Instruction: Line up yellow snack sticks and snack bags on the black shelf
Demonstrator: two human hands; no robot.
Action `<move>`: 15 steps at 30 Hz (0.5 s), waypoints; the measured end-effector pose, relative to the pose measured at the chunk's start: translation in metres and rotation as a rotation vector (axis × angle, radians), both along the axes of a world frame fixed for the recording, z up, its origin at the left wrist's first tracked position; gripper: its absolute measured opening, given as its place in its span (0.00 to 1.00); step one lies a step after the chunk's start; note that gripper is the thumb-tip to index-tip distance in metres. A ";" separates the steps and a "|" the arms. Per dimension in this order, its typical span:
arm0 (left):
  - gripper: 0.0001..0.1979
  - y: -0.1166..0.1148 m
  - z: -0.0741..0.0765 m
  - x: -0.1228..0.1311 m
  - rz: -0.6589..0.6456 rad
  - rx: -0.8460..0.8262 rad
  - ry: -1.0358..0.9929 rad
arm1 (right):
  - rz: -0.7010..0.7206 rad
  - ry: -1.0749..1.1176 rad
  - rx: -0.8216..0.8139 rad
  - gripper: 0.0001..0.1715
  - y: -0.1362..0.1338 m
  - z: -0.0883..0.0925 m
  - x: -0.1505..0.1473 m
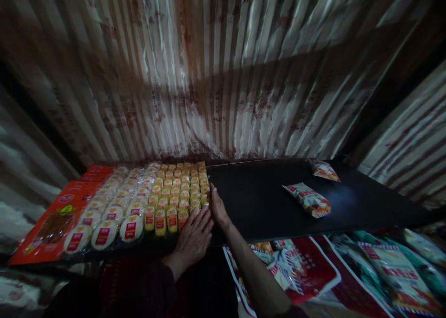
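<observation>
Rows of small yellow packaged cakes stand close together on a black shelf. My left hand rests with its fingers stretched over the front right corner of these rows. Along their right side, my right hand lies flat with its fingers extended toward the back, its palm side facing the packs. Neither hand is wrapped round anything. Left of the yellow packs are rows of round white packaged cakes with red labels, in clear wrappers.
Orange flat packets lie at the shelf's left end. Two snack bags, one nearer and one farther back, lie on the right. Below the shelf's front edge are more snack bags and a red bag. A corrugated wall stands behind.
</observation>
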State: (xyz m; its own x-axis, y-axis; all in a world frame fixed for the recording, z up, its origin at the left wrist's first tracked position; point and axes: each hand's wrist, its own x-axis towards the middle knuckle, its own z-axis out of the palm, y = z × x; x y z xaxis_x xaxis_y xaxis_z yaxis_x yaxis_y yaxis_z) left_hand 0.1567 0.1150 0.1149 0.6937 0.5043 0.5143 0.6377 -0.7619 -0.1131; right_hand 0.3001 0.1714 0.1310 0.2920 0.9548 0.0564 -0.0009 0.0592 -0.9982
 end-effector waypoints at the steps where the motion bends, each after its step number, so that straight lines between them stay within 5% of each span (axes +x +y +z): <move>1: 0.20 0.000 -0.001 0.000 0.006 0.001 0.002 | 0.015 0.002 0.008 0.41 -0.001 0.000 -0.001; 15: 0.27 -0.002 0.007 -0.001 0.056 0.069 0.076 | 0.069 0.032 0.039 0.40 0.039 -0.009 0.010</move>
